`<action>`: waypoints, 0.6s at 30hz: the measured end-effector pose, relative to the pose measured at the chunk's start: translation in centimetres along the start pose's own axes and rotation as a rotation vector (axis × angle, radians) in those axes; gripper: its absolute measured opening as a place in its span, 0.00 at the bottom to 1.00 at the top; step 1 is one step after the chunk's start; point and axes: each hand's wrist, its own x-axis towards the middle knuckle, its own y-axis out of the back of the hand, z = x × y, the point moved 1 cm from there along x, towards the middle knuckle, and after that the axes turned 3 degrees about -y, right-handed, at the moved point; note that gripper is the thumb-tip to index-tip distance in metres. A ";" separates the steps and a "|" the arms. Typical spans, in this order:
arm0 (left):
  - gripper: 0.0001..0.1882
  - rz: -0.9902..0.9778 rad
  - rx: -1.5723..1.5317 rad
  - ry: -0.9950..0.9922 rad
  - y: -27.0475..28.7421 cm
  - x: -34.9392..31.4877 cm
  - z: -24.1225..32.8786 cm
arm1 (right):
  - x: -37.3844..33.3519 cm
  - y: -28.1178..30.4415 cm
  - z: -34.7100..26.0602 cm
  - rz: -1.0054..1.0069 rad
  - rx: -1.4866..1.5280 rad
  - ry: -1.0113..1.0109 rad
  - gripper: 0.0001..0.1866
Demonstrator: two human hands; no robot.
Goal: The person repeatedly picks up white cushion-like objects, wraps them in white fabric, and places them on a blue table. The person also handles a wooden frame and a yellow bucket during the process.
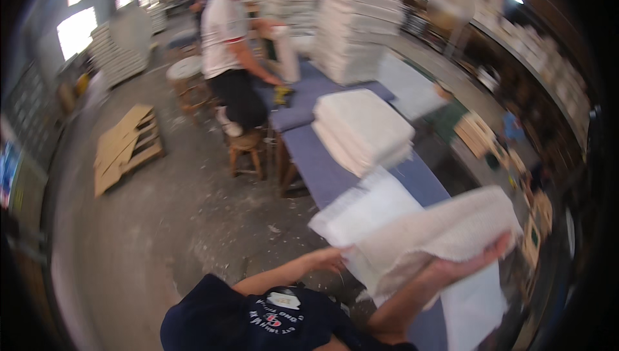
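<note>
A beige woven cloth (445,225), partly folded over and lifted at the right, is stretched between my two hands above the table. My right hand (474,259) holds its right side from below, the fingers partly covered by the fabric. At the cloth's left end, my left hand (327,259) grips the edge; motion blur softens its fingertips. Beneath the cloth lies white sheet material (371,206), which also hangs out on the near side. A thick folded stack of cream cloth (364,125) sits farther along the blue-covered table (319,174).
Across the table's far end, a person (225,35) sits on a wooden stool (245,148), beside a yellow tool (282,95). Tall white stacks (354,25) stand behind. A pallet with cardboard (132,145) lies on the left floor. Wooden frames (477,135) line the right.
</note>
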 end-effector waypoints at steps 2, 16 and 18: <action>0.61 -0.176 -0.068 0.143 -2.7 -0.5 -1.6 | -0.4 1.1 0.1 -0.034 -0.081 0.036 0.30; 0.63 -0.253 -0.120 -0.114 -7.0 -3.3 0.8 | -1.5 5.1 6.2 -0.359 -0.421 -0.130 0.30; 0.57 -0.353 -0.283 -0.185 -6.9 -2.6 0.3 | -1.1 5.2 6.7 -0.377 -0.431 -0.150 0.30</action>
